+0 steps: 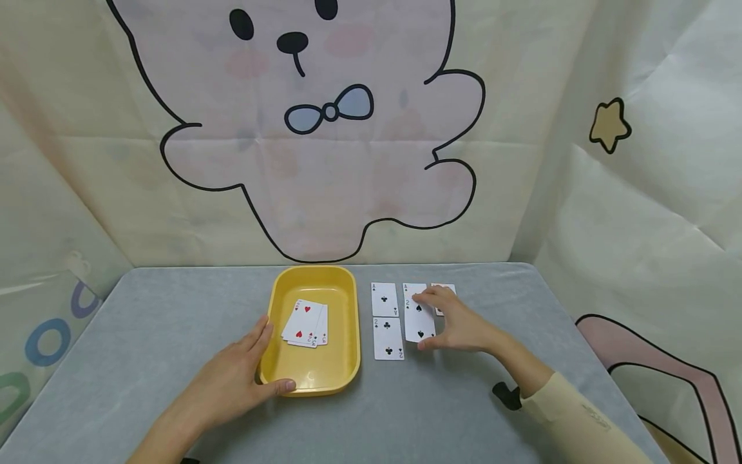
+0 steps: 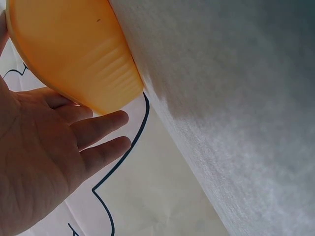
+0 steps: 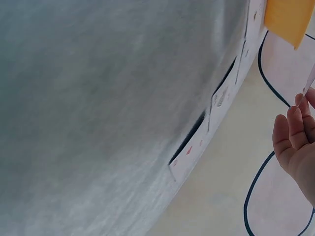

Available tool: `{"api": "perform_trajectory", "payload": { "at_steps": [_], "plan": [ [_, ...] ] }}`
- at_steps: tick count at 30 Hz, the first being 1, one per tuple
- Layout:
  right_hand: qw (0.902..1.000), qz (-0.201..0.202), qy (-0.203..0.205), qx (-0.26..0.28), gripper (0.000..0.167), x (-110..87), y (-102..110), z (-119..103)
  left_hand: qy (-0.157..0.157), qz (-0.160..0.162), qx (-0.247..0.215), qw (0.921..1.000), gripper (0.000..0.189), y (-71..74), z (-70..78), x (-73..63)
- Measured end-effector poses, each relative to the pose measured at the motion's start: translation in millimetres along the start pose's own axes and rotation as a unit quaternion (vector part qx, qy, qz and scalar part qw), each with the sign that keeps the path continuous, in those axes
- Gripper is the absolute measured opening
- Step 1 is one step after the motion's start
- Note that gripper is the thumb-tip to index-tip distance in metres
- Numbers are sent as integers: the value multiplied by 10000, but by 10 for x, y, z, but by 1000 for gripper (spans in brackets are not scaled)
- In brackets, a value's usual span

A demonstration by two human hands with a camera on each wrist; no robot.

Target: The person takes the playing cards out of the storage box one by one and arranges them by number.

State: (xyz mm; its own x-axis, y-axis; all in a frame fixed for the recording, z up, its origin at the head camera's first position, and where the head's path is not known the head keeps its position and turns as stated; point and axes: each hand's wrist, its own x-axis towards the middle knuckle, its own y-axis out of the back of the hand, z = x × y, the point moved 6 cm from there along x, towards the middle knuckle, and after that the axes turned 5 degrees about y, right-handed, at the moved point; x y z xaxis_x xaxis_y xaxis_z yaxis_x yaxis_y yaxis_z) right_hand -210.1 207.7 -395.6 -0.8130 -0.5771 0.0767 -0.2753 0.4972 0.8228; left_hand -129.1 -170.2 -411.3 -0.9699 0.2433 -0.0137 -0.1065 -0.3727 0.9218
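Note:
My right hand (image 1: pixel 460 321) pinches a two of spades (image 1: pixel 420 322) between its fingertips and thumb, over the row of cards. It overlaps an ace of spades (image 1: pixel 410 289) in the head view. In the right wrist view, the held card (image 3: pixel 308 83) appears edge-on at the fingertips. To its left lie an ace of clubs (image 1: pixel 384 303) and, just below it, a two of clubs (image 1: pixel 387 345). My left hand (image 1: pixel 234 377) holds the near left corner of a yellow tray (image 1: pixel 315 380), fingers along the side wall and thumb over the near rim. A two of hearts (image 1: pixel 304 316) tops the overlapping cards inside.
Partly behind my right hand lies another card (image 1: pixel 450 289) at the row's right end, with a red mark in the right wrist view. A grey cloth (image 1: pixel 191 309) covers the table. Behind it hangs a printed curtain (image 1: pixel 400 174).

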Motion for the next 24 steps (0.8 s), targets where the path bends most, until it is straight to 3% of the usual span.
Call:
{"api": "perform_trajectory", "payload": {
  "at_steps": [17, 24],
  "plan": [
    [9985, -421, -247, -248, 87, -110, -118, 225, 100, -69, -29, 9999, 118, -3, -3, -1],
    [9977, -519, -5, -426, 85, -114, -209, 275, 35, 56, -61, 10000, 116, 5, 1, -9]
  ]
}}
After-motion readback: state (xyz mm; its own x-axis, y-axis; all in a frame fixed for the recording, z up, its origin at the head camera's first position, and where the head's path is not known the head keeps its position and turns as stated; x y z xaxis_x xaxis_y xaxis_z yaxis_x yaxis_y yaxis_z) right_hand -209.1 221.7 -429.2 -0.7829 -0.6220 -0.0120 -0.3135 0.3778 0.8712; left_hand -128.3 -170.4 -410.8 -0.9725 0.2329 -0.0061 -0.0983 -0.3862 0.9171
